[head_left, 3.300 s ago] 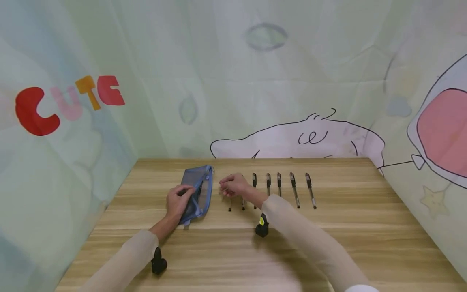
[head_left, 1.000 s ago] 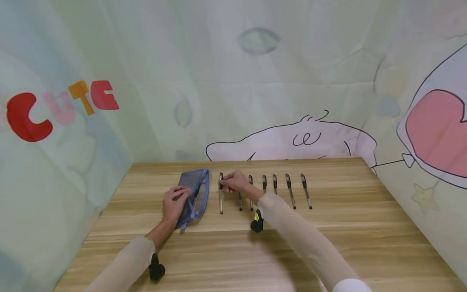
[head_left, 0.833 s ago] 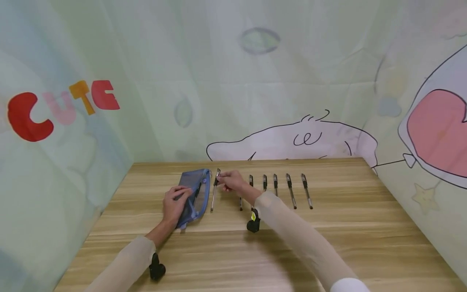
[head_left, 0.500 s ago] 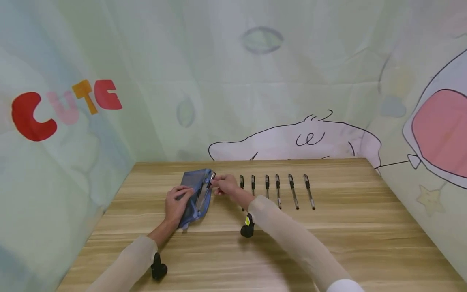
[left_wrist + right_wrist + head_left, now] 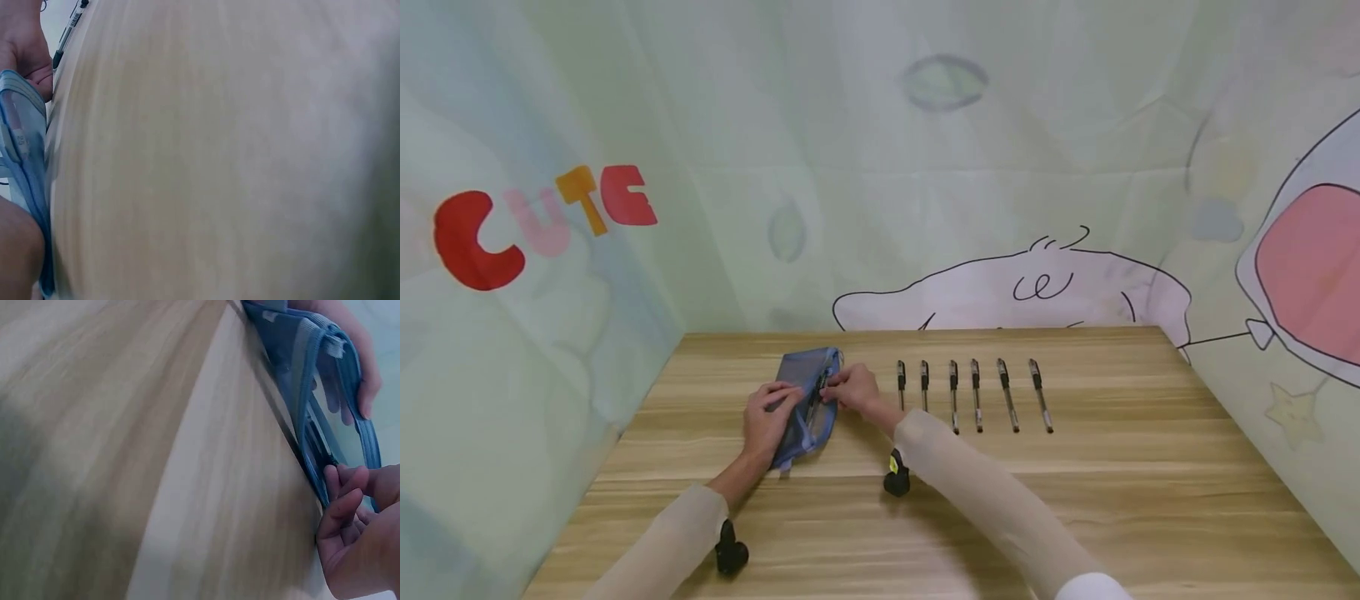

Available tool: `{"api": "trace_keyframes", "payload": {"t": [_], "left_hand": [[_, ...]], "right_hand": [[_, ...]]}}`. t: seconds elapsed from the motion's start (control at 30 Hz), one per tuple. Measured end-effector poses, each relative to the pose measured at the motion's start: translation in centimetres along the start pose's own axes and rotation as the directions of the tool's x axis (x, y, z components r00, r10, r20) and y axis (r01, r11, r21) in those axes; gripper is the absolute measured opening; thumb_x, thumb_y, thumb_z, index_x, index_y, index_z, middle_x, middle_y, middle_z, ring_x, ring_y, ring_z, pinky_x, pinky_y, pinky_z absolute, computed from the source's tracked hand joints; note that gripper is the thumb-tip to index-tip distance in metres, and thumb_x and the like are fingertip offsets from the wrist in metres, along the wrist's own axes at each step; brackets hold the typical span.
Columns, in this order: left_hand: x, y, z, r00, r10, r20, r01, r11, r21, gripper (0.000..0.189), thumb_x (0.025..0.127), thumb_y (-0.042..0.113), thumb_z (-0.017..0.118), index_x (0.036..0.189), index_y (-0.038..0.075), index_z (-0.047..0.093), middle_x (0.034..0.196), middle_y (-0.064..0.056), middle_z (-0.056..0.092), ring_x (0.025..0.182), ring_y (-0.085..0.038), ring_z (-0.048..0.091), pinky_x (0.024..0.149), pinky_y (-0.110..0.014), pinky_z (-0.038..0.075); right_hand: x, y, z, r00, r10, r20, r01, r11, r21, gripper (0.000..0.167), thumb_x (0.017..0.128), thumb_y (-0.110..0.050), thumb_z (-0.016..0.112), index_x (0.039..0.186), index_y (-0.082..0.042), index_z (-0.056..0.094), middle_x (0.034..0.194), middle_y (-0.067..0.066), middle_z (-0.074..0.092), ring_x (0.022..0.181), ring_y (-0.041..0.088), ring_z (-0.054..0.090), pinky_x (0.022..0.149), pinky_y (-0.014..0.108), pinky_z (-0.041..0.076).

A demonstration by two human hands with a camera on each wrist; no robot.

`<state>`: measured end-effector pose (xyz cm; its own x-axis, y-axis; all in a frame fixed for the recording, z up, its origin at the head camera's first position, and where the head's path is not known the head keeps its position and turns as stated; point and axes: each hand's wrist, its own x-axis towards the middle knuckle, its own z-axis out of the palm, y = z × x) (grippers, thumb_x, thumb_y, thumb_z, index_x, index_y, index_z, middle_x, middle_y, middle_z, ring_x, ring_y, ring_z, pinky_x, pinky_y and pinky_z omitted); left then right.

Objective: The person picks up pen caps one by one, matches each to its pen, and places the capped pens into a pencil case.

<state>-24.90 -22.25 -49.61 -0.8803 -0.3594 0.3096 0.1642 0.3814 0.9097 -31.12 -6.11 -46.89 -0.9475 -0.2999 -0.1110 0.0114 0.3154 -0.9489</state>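
A blue mesh zip pouch [image 5: 802, 369] lies on the table with its mouth held apart. My left hand [image 5: 769, 419] grips the pouch's upper edge between thumb and fingers. My right hand [image 5: 856, 390] is at the opening and pinches a black-capped pen [image 5: 320, 444] by its cap end. Most of that pen lies inside the pouch, between its two sides. Through the pouch wall in the left wrist view, a clear pen barrel [image 5: 20, 134] shows.
To the right of the pouch, several black-capped pens [image 5: 976, 392] lie in a spaced row on the wooden table [image 5: 865, 533]. Printed curtains [image 5: 737, 167] stand along the table's back and sides. A small black camera [image 5: 730, 550] hangs at each wrist.
My right hand has picked up the leftmost pen from the row, carried it left and lowered it into the pouch's mouth. The left hand has kept its grip on the pouch.
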Motion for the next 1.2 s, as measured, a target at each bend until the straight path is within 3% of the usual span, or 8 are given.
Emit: {"api": "trace_keyframes", "payload": {"t": [0.1,0.23,0.3,0.53,0.77,0.93,1.07,1.2], "left_hand": [[-0.1,0.0,-0.1,1.0,-0.004,-0.001,0.004,1.0,0.002,0.018,0.088,0.007,0.077,0.1,-0.007,0.078,0.112,-0.023,0.07,0.111,-0.022,0.053,0.1,-0.029,0.037],[-0.2,0.2,-0.1,1.0,-0.023,0.011,0.022,1.0,0.008,0.02,0.09,0.011,0.077,0.102,-0.005,0.078,0.114,-0.022,0.069,0.113,-0.022,0.052,0.102,-0.031,0.037],[-0.2,0.2,-0.1,0.999,-0.03,0.017,0.03,1.0,0.008,0.021,0.09,0.012,0.076,0.102,-0.005,0.078,0.115,-0.021,0.069,0.113,-0.022,0.052,0.103,-0.032,0.037],[-0.2,0.3,-0.2,0.999,-0.039,0.007,0.039,0.999,0.001,0.02,0.089,0.009,0.076,0.102,-0.006,0.078,0.114,-0.021,0.069,0.112,-0.02,0.052,0.103,-0.029,0.037],[-0.3,0.4,-0.1,1.0,-0.022,-0.004,0.022,1.0,-0.012,0.019,0.089,0.009,0.077,0.101,-0.006,0.078,0.112,-0.022,0.069,0.106,-0.011,0.051,0.099,-0.026,0.037],[-0.3,0.4,0.0,0.999,-0.032,-0.013,0.032,0.999,-0.026,0.019,0.089,0.009,0.077,0.101,-0.006,0.078,0.112,-0.021,0.069,0.102,-0.002,0.048,0.099,-0.024,0.037],[-0.2,0.3,-0.1,0.999,-0.027,-0.025,0.026,0.999,-0.044,0.019,0.088,0.008,0.078,0.1,-0.006,0.078,0.112,-0.022,0.069,0.1,-0.001,0.049,0.098,-0.022,0.037],[-0.3,0.4,-0.2,0.999,-0.02,-0.031,0.019,0.998,-0.055,0.018,0.089,0.009,0.078,0.1,-0.005,0.079,0.111,-0.022,0.071,0.1,-0.002,0.05,0.095,-0.019,0.038]], "right_hand": [[-0.3,-0.1,0.2,1.0,-0.028,-0.002,0.027,0.994,-0.102,0.024,0.088,-0.008,0.079,0.106,0.007,0.076,0.088,0.022,0.078,0.044,0.007,0.048,0.043,0.016,0.037],[-0.7,-0.2,0.4,0.994,-0.113,-0.01,0.106,0.955,-0.277,0.036,0.083,-0.021,0.086,0.109,0.003,0.077,0.097,0.017,0.079,0.057,0.007,0.059,0.052,0.016,0.045],[-0.9,-0.2,0.6,0.991,-0.135,0.003,0.13,0.943,-0.307,0.041,0.081,-0.022,0.088,0.111,0.002,0.076,0.101,0.016,0.079,0.06,0.006,0.061,0.054,0.016,0.049],[-1.3,-0.2,1.5,0.993,-0.105,0.05,0.115,0.951,-0.288,0.036,0.082,-0.015,0.086,0.112,0.001,0.074,0.088,0.012,0.078,0.044,0.005,0.054,0.044,0.016,0.045],[-1.8,-0.2,1.8,0.993,-0.104,0.05,0.114,0.951,-0.288,0.026,0.083,-0.015,0.084,0.105,-0.002,0.077,0.069,0.005,0.073,0.042,0.003,0.051,0.044,0.014,0.041],[-2.4,-0.6,1.6,0.992,-0.095,0.088,0.115,0.96,-0.255,0.033,0.081,-0.011,0.083,0.111,0.001,0.076,0.07,0.009,0.074,0.042,0.004,0.052,0.045,0.014,0.041],[-2.7,-0.9,1.7,0.986,-0.124,0.111,0.148,0.958,-0.245,0.032,0.081,-0.006,0.081,0.111,0.004,0.076,0.076,0.016,0.076,0.043,0.004,0.052,0.046,0.013,0.042],[-2.6,-0.9,2.1,0.986,-0.143,0.089,0.162,0.949,-0.269,0.03,0.08,-0.004,0.079,0.109,0.004,0.076,0.071,0.016,0.075,0.041,0.002,0.05,0.044,0.013,0.043]]}}
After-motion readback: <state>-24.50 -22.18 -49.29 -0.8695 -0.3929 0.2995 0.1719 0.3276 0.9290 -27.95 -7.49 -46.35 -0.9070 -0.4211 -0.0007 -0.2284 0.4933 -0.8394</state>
